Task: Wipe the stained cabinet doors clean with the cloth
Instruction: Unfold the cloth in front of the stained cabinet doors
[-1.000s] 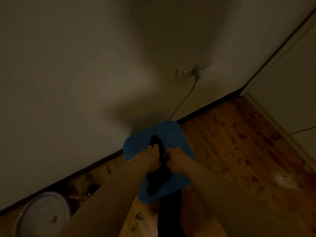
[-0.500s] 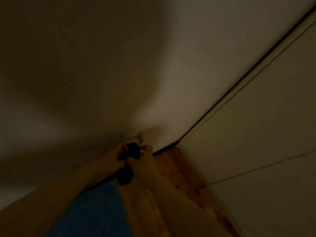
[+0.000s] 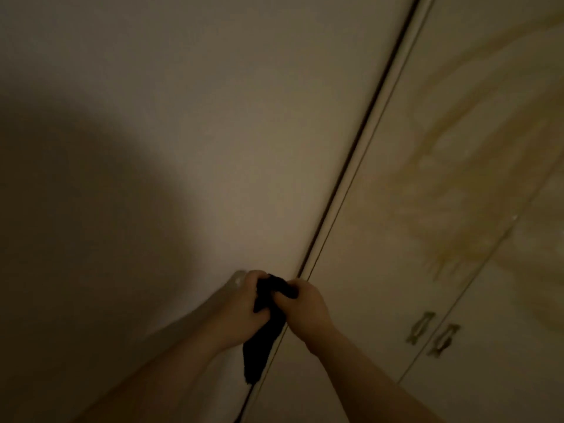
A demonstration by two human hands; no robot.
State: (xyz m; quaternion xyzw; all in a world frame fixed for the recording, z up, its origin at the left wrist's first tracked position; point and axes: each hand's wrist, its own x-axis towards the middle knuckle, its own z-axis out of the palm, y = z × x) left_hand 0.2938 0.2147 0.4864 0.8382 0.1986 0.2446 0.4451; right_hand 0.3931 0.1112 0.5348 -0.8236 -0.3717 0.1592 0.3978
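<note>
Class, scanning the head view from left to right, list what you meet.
Shadowed wall → left hand → dark cloth → right hand → left cabinet handle → right cabinet handle → stained cabinet door.

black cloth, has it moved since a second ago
Yes. The black cloth, gripped by the left hand and right hand, has gone from over the floor up towards the stained cabinet doors.
</note>
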